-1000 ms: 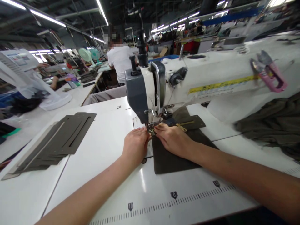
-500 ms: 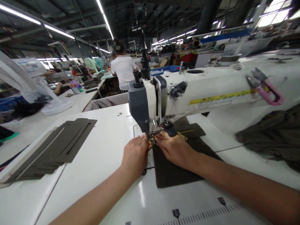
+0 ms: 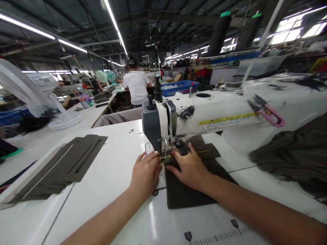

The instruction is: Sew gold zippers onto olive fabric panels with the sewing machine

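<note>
A dark olive fabric piece [image 3: 190, 197] lies under the needle area of a white and grey sewing machine [image 3: 152, 124]. A strip with a yellow line, perhaps a zipper [image 3: 203, 151], crosses it to the right of the presser foot. My left hand [image 3: 145, 170] is just left of the foot, its bent fingers closed on the fabric's edge; the fingertips are partly hidden. Flat on the fabric to the right of the foot, my right hand [image 3: 191, 168] has thumb and fingers apart.
Slotted olive panels [image 3: 61, 166] lie stacked at the left. Pink-handled snips [image 3: 268, 112] rest against the machine arm. Crumpled dark fabric [image 3: 293, 156] sits at the right. A white fan [image 3: 65, 119] stands on the neighbouring table. A person in a white shirt [image 3: 135, 86] is beyond the machine.
My right hand's fingers have spread apart on the fabric. The left hand stays beside the presser foot, with its fingers slightly shifted. The camera view has moved a little.
</note>
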### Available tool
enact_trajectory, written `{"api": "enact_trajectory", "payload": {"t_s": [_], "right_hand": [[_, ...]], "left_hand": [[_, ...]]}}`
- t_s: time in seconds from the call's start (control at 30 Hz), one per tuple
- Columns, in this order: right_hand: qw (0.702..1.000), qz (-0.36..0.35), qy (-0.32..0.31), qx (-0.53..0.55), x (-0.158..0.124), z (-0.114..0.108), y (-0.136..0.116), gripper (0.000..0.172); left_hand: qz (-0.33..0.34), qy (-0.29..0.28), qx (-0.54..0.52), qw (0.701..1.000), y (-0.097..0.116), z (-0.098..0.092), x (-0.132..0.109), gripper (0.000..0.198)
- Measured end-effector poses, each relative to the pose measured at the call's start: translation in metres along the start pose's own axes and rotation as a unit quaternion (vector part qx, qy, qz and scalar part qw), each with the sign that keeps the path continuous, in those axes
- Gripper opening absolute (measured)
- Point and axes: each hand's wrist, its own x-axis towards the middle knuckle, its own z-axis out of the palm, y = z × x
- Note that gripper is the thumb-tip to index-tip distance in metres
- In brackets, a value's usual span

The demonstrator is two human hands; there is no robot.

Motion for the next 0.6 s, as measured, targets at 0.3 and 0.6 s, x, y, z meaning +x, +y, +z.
{"api": "enact_trajectory", "payload": {"t_s": [0.3,0.6], "right_hand": [[0.995,0.041,0.027,-0.089,-0.089,-0.011,-0.017,0.084],[0.975,-0.149,0.152,-0.055,-0.138,-0.01,-0.072,0.083]], "left_hand": [[0.005,-0.124,-0.053,0.991,0.048,-0.029,-0.056,0.049],[-0.307,0.013,-0.424,0.852,0.079,-0.059,-0.097,0.012]]}}
